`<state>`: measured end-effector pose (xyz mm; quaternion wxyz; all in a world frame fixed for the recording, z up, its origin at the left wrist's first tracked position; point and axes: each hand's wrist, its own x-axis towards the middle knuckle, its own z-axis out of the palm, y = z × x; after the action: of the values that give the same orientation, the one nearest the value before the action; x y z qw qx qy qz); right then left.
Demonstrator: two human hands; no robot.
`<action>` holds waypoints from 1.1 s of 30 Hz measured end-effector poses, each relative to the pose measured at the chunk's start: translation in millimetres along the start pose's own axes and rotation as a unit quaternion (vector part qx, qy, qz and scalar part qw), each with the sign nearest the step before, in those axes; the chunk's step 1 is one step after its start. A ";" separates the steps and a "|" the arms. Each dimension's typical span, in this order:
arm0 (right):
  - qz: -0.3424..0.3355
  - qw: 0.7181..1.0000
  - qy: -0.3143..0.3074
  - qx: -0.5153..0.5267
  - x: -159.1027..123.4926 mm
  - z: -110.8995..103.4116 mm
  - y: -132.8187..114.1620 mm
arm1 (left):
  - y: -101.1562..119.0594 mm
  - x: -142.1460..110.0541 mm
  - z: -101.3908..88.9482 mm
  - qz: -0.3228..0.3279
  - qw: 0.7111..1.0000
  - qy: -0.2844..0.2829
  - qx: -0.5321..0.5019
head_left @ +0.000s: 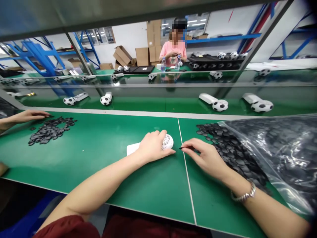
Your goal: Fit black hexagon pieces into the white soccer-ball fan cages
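Observation:
My left hand [153, 147] lies over a white plastic piece [168, 141] with a round, ball-shaped end full of openings and a flat white handle part [132, 149] sticking out to the left. Its fingers curl around the near side of the round end, hiding the middle. To the right, my right hand [205, 155] pinches a small black piece [181, 148] between thumb and forefinger, a short way from the ball end. Beside that hand spreads a pile of flat black pieces [232, 152], partly under a clear plastic bag [282, 148] full of the same.
Another person's hand [32, 115] touches the green table at left, near a second pile of black pieces [51, 130]. Behind a pale rail, white pieces with black-and-white football ends [220, 105] lie on a green belt [148, 102]. Across it sits a person in pink [173, 51].

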<state>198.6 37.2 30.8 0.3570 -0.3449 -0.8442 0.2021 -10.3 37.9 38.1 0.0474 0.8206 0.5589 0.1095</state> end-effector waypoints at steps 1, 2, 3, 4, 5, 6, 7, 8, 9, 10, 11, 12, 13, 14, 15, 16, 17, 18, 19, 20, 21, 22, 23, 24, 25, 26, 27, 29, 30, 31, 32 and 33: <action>0.000 1.000 0.004 0.008 -0.2 0.4 -1.2 | 4.3 -1.9 -0.4 -0.002 1.000 -0.001 0.001; 0.000 1.000 0.009 0.014 -0.6 0.7 -2.4 | 7.2 -3.6 -1.6 -0.002 1.000 -0.005 -0.001; 0.001 1.000 0.013 0.017 -1.2 0.8 -3.5 | 8.8 -5.2 -3.3 0.001 1.000 -0.015 -0.006; 0.001 1.000 0.016 0.020 -2.0 0.9 -4.5 | 9.1 -6.7 -5.3 0.012 0.999 -0.030 -0.015; 0.001 1.000 0.017 0.021 -2.8 1.0 -5.4 | 8.6 -8.1 -7.3 0.027 0.998 -0.048 -0.026; -0.001 1.000 0.014 0.022 -3.6 1.3 -6.2 | 7.7 -9.4 -9.0 0.042 0.996 -0.067 -0.037; -0.005 1.000 0.008 0.023 -4.3 1.9 -7.0 | 6.9 -10.5 -10.2 0.051 0.994 -0.081 -0.048; -0.011 1.000 0.001 0.022 -4.8 2.8 -7.7 | 6.5 -11.4 -10.7 0.052 0.993 -0.089 -0.057; -0.018 1.000 -0.006 0.022 -5.0 4.1 -8.4 | 6.9 -12.0 -10.7 0.046 0.993 -0.089 -0.064; -0.025 0.999 -0.014 0.020 -5.1 5.7 -9.0 | 8.3 -12.5 -10.1 0.036 0.993 -0.085 -0.068; -0.032 0.999 -0.021 0.016 -5.0 7.6 -9.7 | 10.5 -12.9 -9.3 0.026 0.994 -0.078 -0.070; -0.039 0.999 -0.027 0.011 -4.7 9.5 -10.4 | 13.2 -13.2 -8.3 0.019 0.995 -0.071 -0.069; -0.045 0.999 -0.029 0.005 -4.5 11.4 -11.1 | 16.2 -13.4 -7.6 0.014 0.995 -0.067 -0.068; -0.050 0.998 -0.029 -0.002 -4.2 13.2 -11.9 | 19.0 -13.6 -7.2 0.011 0.996 -0.064 -0.066; -0.054 0.998 -0.026 -0.008 -4.0 14.8 -12.7 | 21.3 -13.8 -7.2 0.009 0.996 -0.064 -0.065; -0.057 0.998 -0.023 -0.013 -3.9 16.2 -13.6 | 22.7 -14.0 -7.7 0.008 0.996 -0.066 -0.068; -0.058 0.998 -0.020 -0.015 -3.7 17.4 -14.4 | 23.3 -14.1 -8.5 0.009 0.995 -0.070 -0.075; -0.058 0.998 -0.017 -0.015 -3.6 18.4 -15.2 | 23.0 -14.1 -9.4 0.013 0.993 -0.075 -0.086; -0.057 0.998 -0.015 -0.013 -3.5 19.2 -15.8 | 22.0 -14.1 -10.3 0.019 0.992 -0.079 -0.098; -0.053 0.998 -0.014 -0.008 -3.4 19.9 -16.1 | 20.5 -14.1 -10.8 0.025 0.990 -0.082 -0.111; -0.047 0.999 -0.013 -0.002 -3.2 20.5 -16.2 | 18.8 -14.1 -11.0 0.029 0.989 -0.082 -0.123; -0.038 0.999 -0.012 0.004 -3.1 21.1 -16.0 | 17.2 -14.1 -10.7 0.031 0.988 -0.080 -0.130; -0.028 0.999 -0.010 0.011 -3.0 21.5 -15.4 | 15.9 -14.1 -10.0 0.030 0.988 -0.076 -0.133; -0.016 1.000 -0.007 0.018 -3.1 22.0 -14.4 | 14.9 -14.0 -9.0 0.029 0.988 -0.072 -0.135; -0.004 1.000 -0.002 0.024 -3.2 22.5 -13.3 | 14.3 -14.0 -7.8 0.027 0.988 -0.067 -0.136; 0.011 0.999 0.001 0.032 -3.5 23.1 -12.0 | 14.0 -14.1 -6.7 0.026 0.988 -0.062 -0.137; 0.028 0.999 0.002 0.043 -3.8 23.6 -10.7 | 14.0 -14.2 -5.7 0.025 0.988 -0.057 -0.138; 0.064 0.995 -0.011 0.074 -4.3 24.7 -8.7 | 14.5 -14.5 -4.6 0.024 0.989 -0.047 -0.140; 0.078 0.993 -0.023 0.089 -4.4 25.2 -8.3 | 14.8 -14.7 -4.5 0.022 0.989 -0.044 -0.138; 0.088 0.990 -0.035 0.102 -4.4 25.5 -8.4 | 15.0 -14.9 -4.7 0.020 0.990 -0.040 -0.135; 0.093 0.988 -0.044 0.112 -4.2 25.7 -9.0 | 15.3 -15.0 -5.1 0.018 0.990 -0.039 -0.131; 0.097 0.987 -0.048 0.118 -3.9 25.9 -10.1 | 15.4 -15.1 -5.7 0.016 0.991 -0.038 -0.127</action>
<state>176.9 25.1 17.8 0.3333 -0.3704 -0.7932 0.3501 -3.0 17.9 44.7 0.1711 0.8202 0.5252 0.1492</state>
